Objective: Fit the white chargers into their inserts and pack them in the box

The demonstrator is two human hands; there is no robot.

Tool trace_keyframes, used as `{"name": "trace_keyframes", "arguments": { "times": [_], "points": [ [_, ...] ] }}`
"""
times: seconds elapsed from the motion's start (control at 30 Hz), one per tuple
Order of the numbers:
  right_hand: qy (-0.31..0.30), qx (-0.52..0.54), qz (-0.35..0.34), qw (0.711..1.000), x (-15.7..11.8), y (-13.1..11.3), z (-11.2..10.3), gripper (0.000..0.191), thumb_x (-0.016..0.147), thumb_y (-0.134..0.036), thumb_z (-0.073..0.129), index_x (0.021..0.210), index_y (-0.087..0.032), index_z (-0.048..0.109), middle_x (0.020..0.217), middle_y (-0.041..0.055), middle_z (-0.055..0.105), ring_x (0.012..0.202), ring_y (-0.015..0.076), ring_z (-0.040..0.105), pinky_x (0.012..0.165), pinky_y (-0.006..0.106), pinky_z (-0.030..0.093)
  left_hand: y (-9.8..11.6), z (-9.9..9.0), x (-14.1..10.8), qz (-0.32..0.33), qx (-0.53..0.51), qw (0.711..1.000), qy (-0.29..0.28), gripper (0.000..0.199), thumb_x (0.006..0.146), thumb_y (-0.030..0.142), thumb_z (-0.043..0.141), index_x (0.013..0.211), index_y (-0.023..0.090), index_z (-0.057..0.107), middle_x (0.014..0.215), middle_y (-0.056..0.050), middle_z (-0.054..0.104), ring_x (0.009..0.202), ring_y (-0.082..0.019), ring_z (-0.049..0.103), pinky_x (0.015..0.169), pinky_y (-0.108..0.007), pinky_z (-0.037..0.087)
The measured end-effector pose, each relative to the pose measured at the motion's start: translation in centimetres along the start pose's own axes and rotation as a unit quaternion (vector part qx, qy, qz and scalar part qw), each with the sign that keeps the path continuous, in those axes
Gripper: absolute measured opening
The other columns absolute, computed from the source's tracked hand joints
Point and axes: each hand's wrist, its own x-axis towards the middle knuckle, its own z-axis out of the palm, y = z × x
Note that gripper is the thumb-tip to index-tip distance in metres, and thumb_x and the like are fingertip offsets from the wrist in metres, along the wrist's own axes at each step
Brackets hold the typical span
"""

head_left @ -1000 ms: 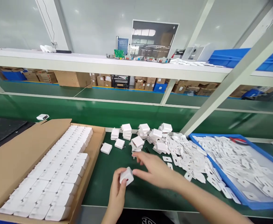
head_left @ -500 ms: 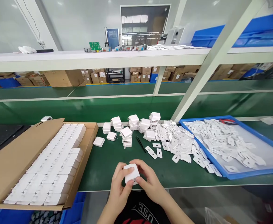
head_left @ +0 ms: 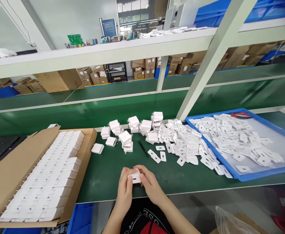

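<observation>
A white charger block (head_left: 135, 177) is held between both hands at the front edge of the green bench, its face with a small dark slot turned up toward me. My left hand (head_left: 125, 185) has its thumb and fingers closed on the block's left side. My right hand (head_left: 151, 186) grips the right side. Beyond the hands lie black tweezers (head_left: 142, 148), small white cover plates (head_left: 154, 156) and several stacked white charger blocks (head_left: 125, 138). A large pile of white plates (head_left: 181, 141) spreads to the right of the tweezers.
An open cardboard box (head_left: 84, 162) with rows of white blocks stands at the left. At the right, a blue-rimmed tray (head_left: 219, 162) holds many white plates and red-handled pliers (head_left: 241, 115). A slanted post (head_left: 205, 71) rises behind the pile.
The block has been tilted in my hands, so its slotted face now shows instead of the plain one. My fingers have shifted around it. The camera view has tilted and moved.
</observation>
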Motion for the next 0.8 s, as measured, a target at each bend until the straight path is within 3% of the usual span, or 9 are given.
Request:
{"name": "trace_keyframes", "arguments": {
  "times": [0.33,0.63,0.7,0.8],
  "points": [
    [-0.035,-0.071,0.02,0.997,0.1,-0.3,0.5,0.025,0.104,-0.044,0.054,0.111,-0.021,0.061,0.081,-0.0015,0.06,0.068,0.0146,0.051,0.065,0.027,0.039,-1.2,-1.0,-0.7,0.001,-0.04,0.999,0.015,0.036,0.109,0.045,0.047,0.107,0.026,0.077,0.093,-0.004,0.059,0.087,-0.021,0.057,0.077,-0.033,0.046],
    [-0.078,-0.051,0.035,0.995,-0.2,-0.3,0.0,0.023,0.093,-0.034,0.068,0.112,-0.022,0.06,0.077,-0.0041,0.056,0.065,0.0135,0.05,0.061,0.025,0.04,-1.2,-0.8,-1.4,-0.002,-0.033,0.999,0.03,0.039,0.108,0.048,0.047,0.105,0.024,0.077,0.091,-0.004,0.056,0.081,-0.02,0.055,0.071,-0.032,0.046],
    [-0.069,-0.043,0.017,0.997,-0.4,-0.2,-0.2,0.024,0.096,-0.035,0.065,0.116,-0.023,0.06,0.081,-0.0021,0.059,0.068,0.015,0.052,0.063,0.026,0.043,-1.1,-0.8,-1.4,-0.017,-0.036,0.999,0.021,0.04,0.106,0.054,0.049,0.112,0.026,0.076,0.098,-0.006,0.059,0.087,-0.021,0.058,0.076,-0.033,0.049],
    [-0.046,-0.049,-0.031,0.997,-0.7,0.0,-0.4,0.034,0.1,-0.04,0.062,0.129,-0.024,0.059,0.101,0.0051,0.066,0.084,0.0203,0.06,0.076,0.031,0.051,-0.8,-0.9,-1.3,-0.106,-0.137,0.984,0.036,0.055,0.106,0.065,0.035,0.14,0.031,0.061,0.106,-0.007,0.063,0.091,-0.023,0.062,0.08,-0.036,0.054]
  ]
}}
